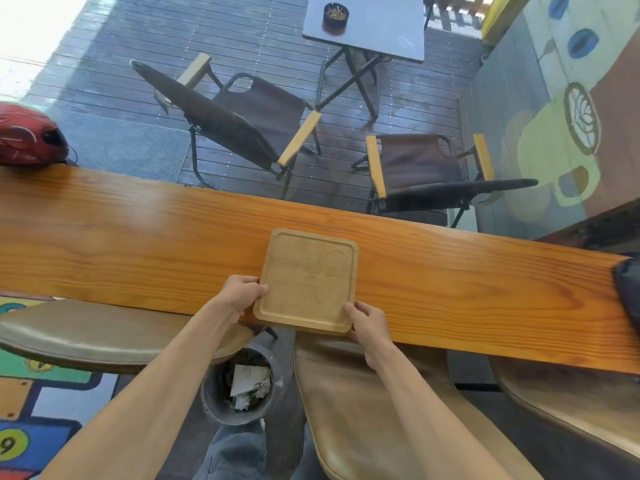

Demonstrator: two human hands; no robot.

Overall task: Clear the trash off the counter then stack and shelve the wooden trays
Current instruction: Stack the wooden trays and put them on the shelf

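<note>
A long wooden counter (pixel 138 237) crosses mid-frame. At lower centre the left hand (pixel 239 295) is closed on the wooden tray stack (pixel 308 280) at its left edge, the right hand (pixel 369 322) at its near right corner. Overhanging the near edge, the stack could be tipped toward the bin (pixel 237 386).

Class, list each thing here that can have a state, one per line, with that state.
wooden tray: empty, flat on the counter, near edge overhanging
left hand: gripping tray's left edge
right hand: gripping tray's near right corner
bin: open, holds crumpled paper
ashtray: full of butts
</note>
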